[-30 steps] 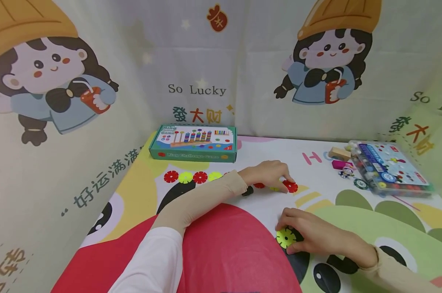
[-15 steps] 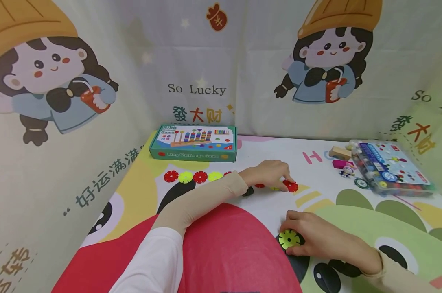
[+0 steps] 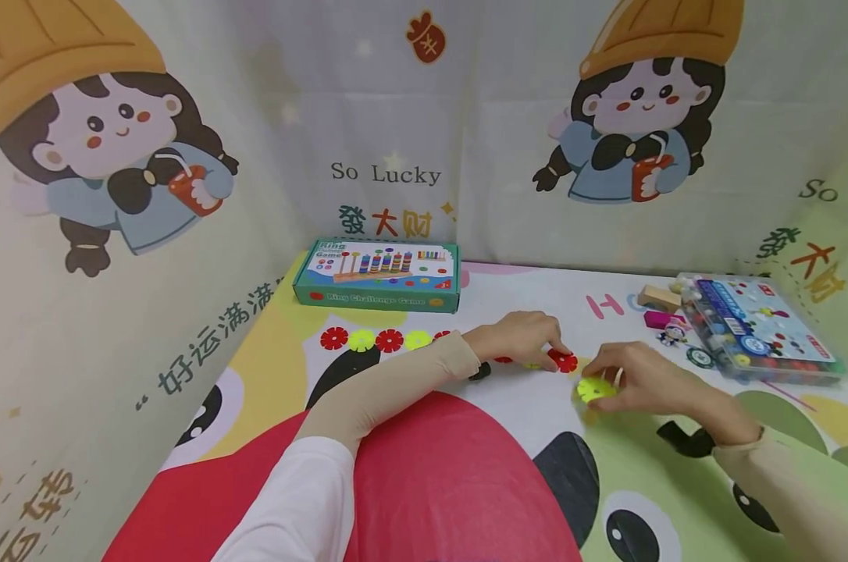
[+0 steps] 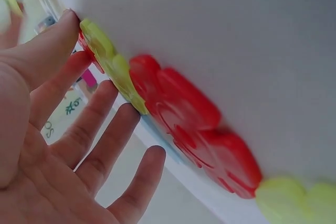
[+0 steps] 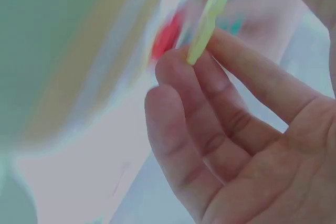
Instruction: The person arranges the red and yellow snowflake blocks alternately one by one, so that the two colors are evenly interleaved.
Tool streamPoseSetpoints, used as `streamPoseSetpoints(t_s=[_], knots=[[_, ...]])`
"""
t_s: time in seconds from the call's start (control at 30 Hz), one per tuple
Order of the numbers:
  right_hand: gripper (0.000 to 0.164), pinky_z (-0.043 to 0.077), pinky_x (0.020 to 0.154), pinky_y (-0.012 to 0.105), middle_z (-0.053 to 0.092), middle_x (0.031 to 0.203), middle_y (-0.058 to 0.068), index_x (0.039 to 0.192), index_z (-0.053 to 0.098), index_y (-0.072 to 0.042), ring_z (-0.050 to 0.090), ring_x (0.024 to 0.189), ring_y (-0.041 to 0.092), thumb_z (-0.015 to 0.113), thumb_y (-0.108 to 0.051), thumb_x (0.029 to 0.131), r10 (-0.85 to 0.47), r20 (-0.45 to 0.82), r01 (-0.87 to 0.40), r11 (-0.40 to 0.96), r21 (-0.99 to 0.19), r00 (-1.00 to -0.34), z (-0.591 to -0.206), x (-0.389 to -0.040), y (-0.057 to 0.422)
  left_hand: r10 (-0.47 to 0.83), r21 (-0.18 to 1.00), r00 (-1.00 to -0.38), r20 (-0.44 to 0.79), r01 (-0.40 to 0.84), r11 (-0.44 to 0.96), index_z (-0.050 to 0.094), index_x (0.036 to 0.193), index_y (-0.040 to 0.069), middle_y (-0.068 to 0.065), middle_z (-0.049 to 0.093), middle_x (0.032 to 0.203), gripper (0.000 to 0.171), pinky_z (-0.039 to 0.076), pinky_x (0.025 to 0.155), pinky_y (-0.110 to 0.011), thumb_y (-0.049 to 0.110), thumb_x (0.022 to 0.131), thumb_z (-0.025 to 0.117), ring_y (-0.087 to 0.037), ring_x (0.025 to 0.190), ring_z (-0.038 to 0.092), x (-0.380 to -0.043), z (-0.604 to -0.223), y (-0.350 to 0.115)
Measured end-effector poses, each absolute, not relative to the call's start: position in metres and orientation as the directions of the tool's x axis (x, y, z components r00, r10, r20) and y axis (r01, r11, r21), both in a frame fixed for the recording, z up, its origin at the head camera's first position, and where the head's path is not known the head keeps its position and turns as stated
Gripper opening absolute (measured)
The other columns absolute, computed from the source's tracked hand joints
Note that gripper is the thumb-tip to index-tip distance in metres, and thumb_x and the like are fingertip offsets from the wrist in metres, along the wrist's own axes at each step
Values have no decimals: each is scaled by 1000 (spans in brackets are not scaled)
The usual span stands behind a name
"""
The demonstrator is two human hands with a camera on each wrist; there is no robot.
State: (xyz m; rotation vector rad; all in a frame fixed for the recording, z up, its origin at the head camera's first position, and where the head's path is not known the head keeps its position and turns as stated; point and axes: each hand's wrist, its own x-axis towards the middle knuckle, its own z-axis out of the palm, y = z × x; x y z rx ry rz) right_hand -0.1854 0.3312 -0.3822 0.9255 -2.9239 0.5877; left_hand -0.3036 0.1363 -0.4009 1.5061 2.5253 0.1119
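In the head view, a row of flower-shaped plastic discs, red and yellow alternating, runs across the table; my left sleeve covers its middle. My left hand [image 3: 518,337] is at the row's right end, its thumb and index finger holding the edges of the last red disc [image 3: 563,361]. Beside them in the left wrist view lie a yellow disc [image 4: 113,61] and a larger-looking red disc [image 4: 189,124], the other fingers spread near them. My right hand [image 3: 645,378] pinches a yellow disc [image 3: 596,389] close to the row's right end; the right wrist view shows this disc edge-on [image 5: 210,22].
A green Ring Challenge Game box [image 3: 377,277] lies at the back left. At the back right are a clear case of coloured pieces [image 3: 761,328], a wooden block [image 3: 659,298], a magenta block [image 3: 664,320], a small figurine [image 3: 672,336] and a small wheel [image 3: 700,357].
My right hand has carried the yellow disc up and away from the near part of the table, close to the row's right end. My left hand stays on the end red disc.
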Motion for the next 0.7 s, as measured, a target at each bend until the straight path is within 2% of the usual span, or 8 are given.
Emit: streamPoseSetpoints(t_s=[0.1, 0.2, 0.37, 0.53, 0.7], knots=[[36, 50, 61, 22, 67, 84, -7, 93, 75, -15, 58, 73, 6, 85, -37, 67, -428, 118, -443, 840, -315, -896, -384, -204, 355, 882, 169, -454, -128, 866, 470, 59, 123, 39, 12, 59, 116, 43, 46, 77, -19, 45, 82, 69, -2, 103, 51, -303, -401, 138], [41, 49, 62, 21, 69, 84, -4, 94, 75, -12, 58, 73, 8, 83, -42, 67, -364, 90, -374, 883, -283, -927, -390, -213, 364, 880, 167, -454, -140, 865, 473, 59, 123, 40, 12, 59, 116, 42, 45, 77, -19, 45, 82, 69, -2, 104, 51, -302, -398, 139], [42, 48, 58, 21, 69, 86, -1, 98, 76, -12, 60, 72, 11, 81, -42, 70, -375, 128, -396, 878, -269, -918, -398, -217, 359, 876, 169, -461, -142, 861, 480, 60, 123, 39, 13, 60, 116, 42, 46, 73, -19, 44, 82, 70, -2, 103, 52, -301, -395, 140], [36, 54, 66, 27, 70, 95, 3, 101, 75, -10, 65, 82, 17, 82, -30, 72, -403, 162, -433, 866, -249, -901, -402, -216, 354, 872, 167, -468, -142, 857, 487, 61, 122, 39, 12, 60, 116, 41, 46, 70, -19, 44, 82, 70, -2, 103, 53, -301, -395, 139], [35, 55, 72, 35, 71, 98, 5, 101, 75, -10, 66, 88, 21, 82, -29, 72, -414, 175, -444, 873, -201, -893, -404, -214, 353, 871, 165, -471, -135, 856, 489, 61, 122, 40, 13, 60, 115, 41, 46, 71, -19, 44, 82, 70, -2, 103, 53, -301, -395, 139]])
